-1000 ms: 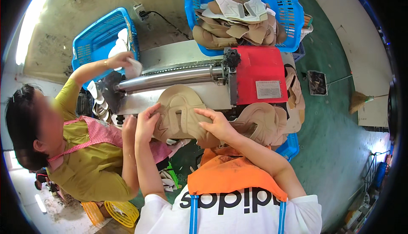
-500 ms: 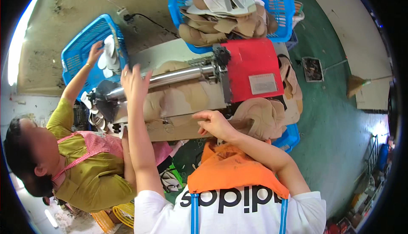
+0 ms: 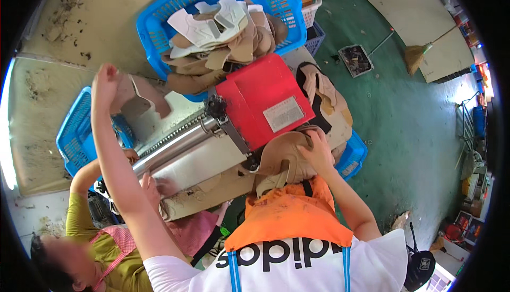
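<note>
Red machine housing [image 3: 261, 100] bears a pale rectangular label [image 3: 285, 113] on top.

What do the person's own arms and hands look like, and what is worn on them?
Both arms are bare from the short white sleeves down. The left hand and the right hand wear no gloves, and no rings, watch or bracelet can be seen. The white shirt has blue straps over it and an orange apron in front, marked with dark smudges.

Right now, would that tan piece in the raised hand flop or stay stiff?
Probably floppy: the tan piece bends and droops from the left hand. Likely light too, since it looks like a thin cut sheet held up high by one hand.
</note>
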`<control>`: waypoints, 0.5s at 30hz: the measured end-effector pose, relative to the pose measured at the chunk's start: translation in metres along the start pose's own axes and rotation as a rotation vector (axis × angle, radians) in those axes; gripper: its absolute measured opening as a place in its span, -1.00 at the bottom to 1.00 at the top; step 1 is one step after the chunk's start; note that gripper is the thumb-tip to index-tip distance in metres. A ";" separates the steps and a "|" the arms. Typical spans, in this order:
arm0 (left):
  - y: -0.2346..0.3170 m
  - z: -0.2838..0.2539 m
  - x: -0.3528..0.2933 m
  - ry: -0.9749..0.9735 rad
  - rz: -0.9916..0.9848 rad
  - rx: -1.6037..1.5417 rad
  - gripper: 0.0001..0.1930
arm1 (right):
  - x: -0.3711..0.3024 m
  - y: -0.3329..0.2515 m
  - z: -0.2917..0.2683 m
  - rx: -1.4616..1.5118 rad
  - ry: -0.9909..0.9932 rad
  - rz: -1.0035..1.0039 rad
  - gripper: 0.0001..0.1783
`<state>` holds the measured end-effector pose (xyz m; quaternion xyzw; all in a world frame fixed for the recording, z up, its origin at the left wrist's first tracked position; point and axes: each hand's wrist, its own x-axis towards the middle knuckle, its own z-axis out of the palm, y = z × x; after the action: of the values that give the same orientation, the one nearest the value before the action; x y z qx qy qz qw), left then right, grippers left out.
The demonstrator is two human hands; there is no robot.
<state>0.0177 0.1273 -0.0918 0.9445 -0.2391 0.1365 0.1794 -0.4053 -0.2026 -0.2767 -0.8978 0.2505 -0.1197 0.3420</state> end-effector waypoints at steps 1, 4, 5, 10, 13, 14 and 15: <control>0.018 -0.015 0.015 0.006 0.063 0.052 -0.80 | 0.000 -0.002 0.002 0.010 0.005 -0.008 -0.58; 0.070 -0.074 0.055 -0.005 0.203 0.003 -0.75 | -0.003 -0.010 0.003 0.051 0.092 -0.071 -0.61; 0.080 -0.089 0.067 -0.052 0.267 -0.114 -0.72 | -0.002 -0.012 0.005 0.070 0.096 -0.086 -0.61; 0.112 -0.086 0.130 -0.155 0.258 -0.527 -0.75 | -0.007 -0.012 0.006 0.053 0.108 -0.034 -0.70; 0.126 -0.050 0.148 -0.091 0.175 -0.801 -0.78 | -0.006 -0.005 0.010 0.080 0.111 -0.005 -0.76; 0.128 -0.026 0.153 -0.047 0.162 -0.866 -0.80 | -0.006 -0.002 0.011 0.058 0.098 0.002 -0.76; 0.116 0.001 0.156 -0.006 0.203 -0.795 -0.81 | -0.006 -0.003 0.011 0.047 0.077 -0.009 -0.76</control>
<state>0.0917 -0.0310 -0.0072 0.7735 -0.3657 0.0479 0.5154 -0.4053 -0.1909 -0.2835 -0.8853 0.2566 -0.1613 0.3527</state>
